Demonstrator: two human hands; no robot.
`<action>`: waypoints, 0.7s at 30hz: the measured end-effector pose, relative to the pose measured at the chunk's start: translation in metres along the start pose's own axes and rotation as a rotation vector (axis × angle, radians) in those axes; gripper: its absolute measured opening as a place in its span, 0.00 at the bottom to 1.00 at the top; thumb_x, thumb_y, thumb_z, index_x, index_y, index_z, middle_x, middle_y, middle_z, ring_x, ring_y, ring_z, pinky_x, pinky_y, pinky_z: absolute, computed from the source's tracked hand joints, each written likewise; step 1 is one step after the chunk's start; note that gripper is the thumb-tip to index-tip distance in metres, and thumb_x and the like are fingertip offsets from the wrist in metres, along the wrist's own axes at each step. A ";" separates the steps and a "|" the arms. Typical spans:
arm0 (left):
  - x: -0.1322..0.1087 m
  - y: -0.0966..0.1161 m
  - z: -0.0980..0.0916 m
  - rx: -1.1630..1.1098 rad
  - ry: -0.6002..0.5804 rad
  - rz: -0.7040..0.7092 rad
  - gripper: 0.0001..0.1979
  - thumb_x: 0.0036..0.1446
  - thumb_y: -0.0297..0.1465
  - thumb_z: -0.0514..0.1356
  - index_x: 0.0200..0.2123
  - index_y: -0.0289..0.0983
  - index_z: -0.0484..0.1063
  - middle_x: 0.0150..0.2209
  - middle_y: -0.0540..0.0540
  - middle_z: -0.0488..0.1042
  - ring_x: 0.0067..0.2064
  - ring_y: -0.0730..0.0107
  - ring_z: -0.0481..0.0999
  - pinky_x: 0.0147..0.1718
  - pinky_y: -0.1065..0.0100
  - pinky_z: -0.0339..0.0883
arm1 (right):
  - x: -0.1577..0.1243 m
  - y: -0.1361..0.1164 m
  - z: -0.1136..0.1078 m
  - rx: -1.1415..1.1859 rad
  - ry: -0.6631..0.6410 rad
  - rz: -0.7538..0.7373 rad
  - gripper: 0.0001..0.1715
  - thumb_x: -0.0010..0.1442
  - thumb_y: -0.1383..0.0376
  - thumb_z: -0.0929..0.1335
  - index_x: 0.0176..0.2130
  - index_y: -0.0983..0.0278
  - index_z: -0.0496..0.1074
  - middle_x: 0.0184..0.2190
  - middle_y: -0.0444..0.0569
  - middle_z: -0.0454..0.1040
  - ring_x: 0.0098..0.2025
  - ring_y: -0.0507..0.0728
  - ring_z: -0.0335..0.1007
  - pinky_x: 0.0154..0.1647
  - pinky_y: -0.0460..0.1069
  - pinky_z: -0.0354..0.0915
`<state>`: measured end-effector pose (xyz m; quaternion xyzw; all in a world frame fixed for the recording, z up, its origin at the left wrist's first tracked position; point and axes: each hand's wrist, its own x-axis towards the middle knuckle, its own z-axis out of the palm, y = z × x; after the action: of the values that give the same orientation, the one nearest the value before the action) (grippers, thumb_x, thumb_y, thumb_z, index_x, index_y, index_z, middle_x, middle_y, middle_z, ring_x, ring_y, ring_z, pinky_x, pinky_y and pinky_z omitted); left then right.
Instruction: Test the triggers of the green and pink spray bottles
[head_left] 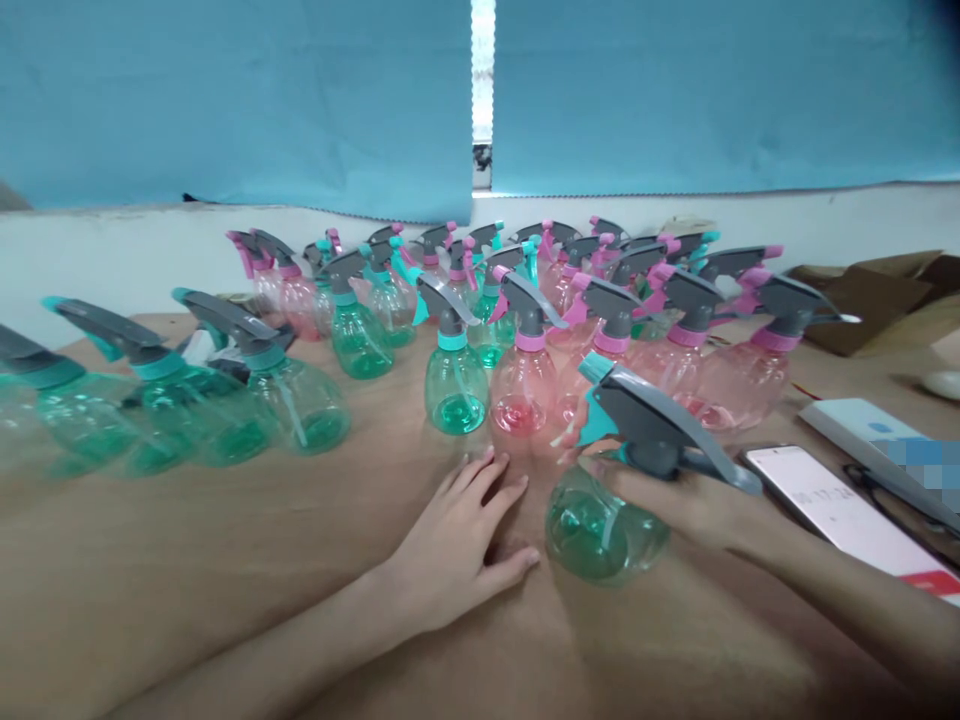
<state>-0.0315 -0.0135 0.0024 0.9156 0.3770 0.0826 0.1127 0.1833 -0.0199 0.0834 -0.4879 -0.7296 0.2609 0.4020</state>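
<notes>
A green spray bottle (607, 530) with a grey and teal trigger head is tilted over the near part of the table, and my right hand (660, 495) is wrapped round its neck. The sprayer head hides part of that hand. My left hand (469, 525) lies on the wooden table with its fingers spread, holding nothing. Just beyond its fingertips stand another green spray bottle (456, 390) and a pink spray bottle (523, 385), both upright.
More pink spray bottles (746, 375) and green ones crowd the back of the table. A row of green spray bottles (296, 405) stands at the left. A phone (840, 505) and a white box (877, 440) lie at the right, with brown cardboard (855, 300) behind.
</notes>
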 end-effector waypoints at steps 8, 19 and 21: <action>0.000 0.001 0.000 0.010 0.001 0.018 0.32 0.61 0.48 0.54 0.62 0.35 0.59 0.64 0.36 0.55 0.66 0.51 0.48 0.60 0.47 0.49 | 0.003 0.003 0.005 0.010 -0.038 0.051 0.14 0.50 0.55 0.65 0.32 0.58 0.76 0.29 0.49 0.80 0.33 0.62 0.79 0.36 0.57 0.75; 0.001 0.002 -0.002 0.007 -0.009 0.005 0.32 0.61 0.47 0.55 0.62 0.34 0.59 0.65 0.36 0.55 0.66 0.51 0.48 0.60 0.48 0.49 | 0.001 0.006 0.005 0.009 -0.086 0.015 0.12 0.53 0.60 0.64 0.35 0.57 0.75 0.26 0.46 0.80 0.27 0.59 0.77 0.31 0.54 0.75; 0.000 0.001 -0.001 0.010 -0.008 0.007 0.32 0.61 0.48 0.55 0.62 0.34 0.59 0.65 0.35 0.55 0.66 0.51 0.48 0.60 0.48 0.49 | 0.001 0.005 0.005 0.024 -0.112 0.023 0.13 0.53 0.61 0.63 0.37 0.57 0.75 0.27 0.45 0.80 0.26 0.58 0.77 0.27 0.54 0.75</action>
<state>-0.0305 -0.0140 0.0042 0.9178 0.3738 0.0776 0.1093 0.1819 -0.0164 0.0772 -0.4760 -0.7420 0.3011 0.3635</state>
